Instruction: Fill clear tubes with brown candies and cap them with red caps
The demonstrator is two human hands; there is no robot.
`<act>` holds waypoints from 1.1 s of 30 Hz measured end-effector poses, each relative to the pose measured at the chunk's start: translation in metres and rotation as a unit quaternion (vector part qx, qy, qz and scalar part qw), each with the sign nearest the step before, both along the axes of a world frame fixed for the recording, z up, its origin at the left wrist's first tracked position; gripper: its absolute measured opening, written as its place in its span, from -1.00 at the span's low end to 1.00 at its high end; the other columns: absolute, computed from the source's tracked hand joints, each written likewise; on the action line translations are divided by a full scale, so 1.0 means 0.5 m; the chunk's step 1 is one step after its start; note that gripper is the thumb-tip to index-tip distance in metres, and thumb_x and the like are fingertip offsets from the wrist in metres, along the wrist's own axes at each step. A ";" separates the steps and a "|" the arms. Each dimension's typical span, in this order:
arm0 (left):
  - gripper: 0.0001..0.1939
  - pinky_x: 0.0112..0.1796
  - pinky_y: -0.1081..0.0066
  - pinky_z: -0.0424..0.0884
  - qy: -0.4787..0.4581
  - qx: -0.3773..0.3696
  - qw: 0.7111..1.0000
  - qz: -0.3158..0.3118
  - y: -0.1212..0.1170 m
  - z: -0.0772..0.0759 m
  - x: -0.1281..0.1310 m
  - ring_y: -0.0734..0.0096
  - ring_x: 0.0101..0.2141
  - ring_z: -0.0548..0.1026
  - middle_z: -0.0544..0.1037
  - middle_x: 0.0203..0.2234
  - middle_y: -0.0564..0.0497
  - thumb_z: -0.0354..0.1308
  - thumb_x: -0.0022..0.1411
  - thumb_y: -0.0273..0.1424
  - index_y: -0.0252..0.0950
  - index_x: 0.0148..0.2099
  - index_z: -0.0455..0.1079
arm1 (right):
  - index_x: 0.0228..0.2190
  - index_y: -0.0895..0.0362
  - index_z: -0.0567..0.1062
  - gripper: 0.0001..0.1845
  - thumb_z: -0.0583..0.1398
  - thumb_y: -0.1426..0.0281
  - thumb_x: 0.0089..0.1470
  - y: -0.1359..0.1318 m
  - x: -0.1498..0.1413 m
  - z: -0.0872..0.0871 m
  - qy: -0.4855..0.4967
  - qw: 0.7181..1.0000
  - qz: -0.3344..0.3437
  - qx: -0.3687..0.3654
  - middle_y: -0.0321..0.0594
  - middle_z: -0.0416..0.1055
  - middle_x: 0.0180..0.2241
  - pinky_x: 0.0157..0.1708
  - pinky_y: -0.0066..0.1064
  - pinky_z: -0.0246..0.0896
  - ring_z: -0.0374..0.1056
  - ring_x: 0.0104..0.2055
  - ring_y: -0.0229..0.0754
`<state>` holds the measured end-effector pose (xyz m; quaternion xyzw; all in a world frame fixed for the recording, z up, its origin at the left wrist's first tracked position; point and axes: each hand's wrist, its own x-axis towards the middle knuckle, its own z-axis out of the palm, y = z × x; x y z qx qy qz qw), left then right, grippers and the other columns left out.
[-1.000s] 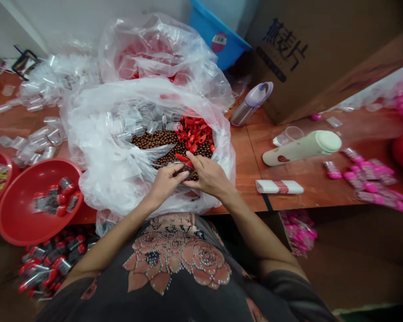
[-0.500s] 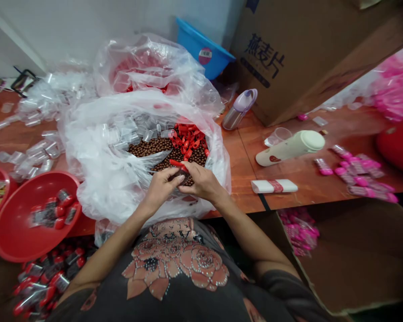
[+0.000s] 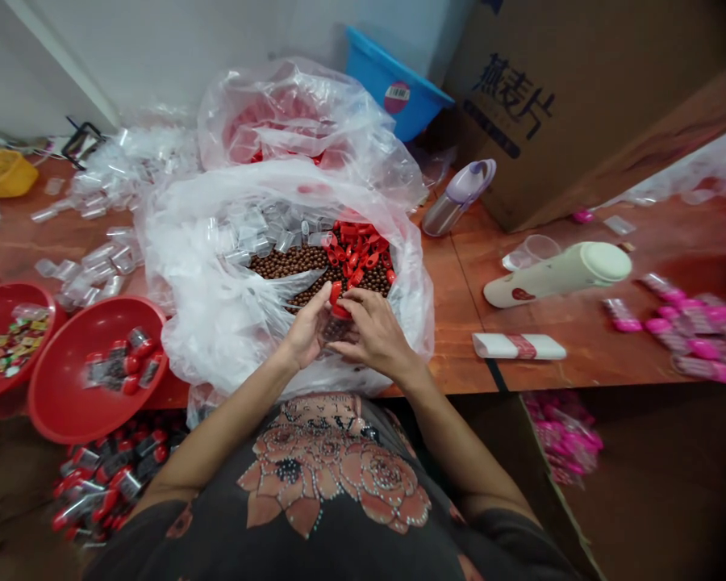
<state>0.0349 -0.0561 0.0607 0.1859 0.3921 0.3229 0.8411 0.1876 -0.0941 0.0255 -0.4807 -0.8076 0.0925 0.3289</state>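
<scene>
My left hand [image 3: 306, 332] and my right hand [image 3: 375, 335] meet over the mouth of a large clear plastic bag [image 3: 218, 290]. Between them is a small clear plastic tube [image 3: 337, 328] with brown balls inside. My left hand grips the tube, and my right fingers pinch a red cap [image 3: 337, 300] at its top. In the bag lie loose brown balls [image 3: 284, 263], a heap of red caps [image 3: 356, 257] and several empty clear tubes [image 3: 260, 226]. The tube's lower end is partly hidden by my fingers.
Two red bowls [image 3: 90, 411] hold candy and filled tubes at left, above more filled tubes [image 3: 114, 476] below the wooden table [image 3: 460, 355]. Behind stand a second bag, a blue basin [image 3: 393, 89] and a cardboard box [image 3: 550, 113]. Pink packets [image 3: 695, 339] lie at right.
The red cap has turned from lying sideways in my fingers to standing upright at the tube's top. My hands have drawn closer around the tube. The whole scene has shifted slightly right.
</scene>
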 end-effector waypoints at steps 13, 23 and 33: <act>-0.39 -0.59 0.47 0.41 -0.011 0.011 0.998 0.065 0.019 0.006 0.008 0.48 -0.71 0.40 0.48 -0.65 0.00 -0.26 0.43 0.02 -0.34 -0.26 0.40 | 0.19 0.06 0.26 -0.40 0.05 0.01 0.26 0.029 0.034 -0.031 0.159 0.980 -0.040 -0.109 -0.04 0.41 0.04 0.03 -0.08 0.33 0.38 0.04 0.01; -0.46 -0.67 0.54 0.24 -0.047 0.038 0.992 0.108 0.022 0.021 -0.006 0.55 -0.71 0.30 0.39 -0.67 0.09 -0.19 0.39 0.05 -0.29 -0.24 0.35 | -0.02 0.11 0.49 -0.67 0.04 0.32 0.30 0.037 0.035 -0.095 0.048 0.987 -0.080 -0.132 0.00 0.49 -0.13 -0.04 -0.04 0.34 0.40 -0.09 0.03; -0.52 -0.53 0.46 0.44 -0.040 -0.030 0.996 0.075 0.018 0.012 0.009 0.52 -0.66 0.37 0.42 -0.62 0.05 -0.03 0.35 -0.02 -0.35 -0.32 0.36 | 0.32 0.03 -0.01 0.10 0.31 -0.12 -0.06 0.043 -0.005 0.027 0.063 0.995 0.040 -0.062 0.07 0.17 0.25 0.23 0.19 0.12 0.14 0.29 0.20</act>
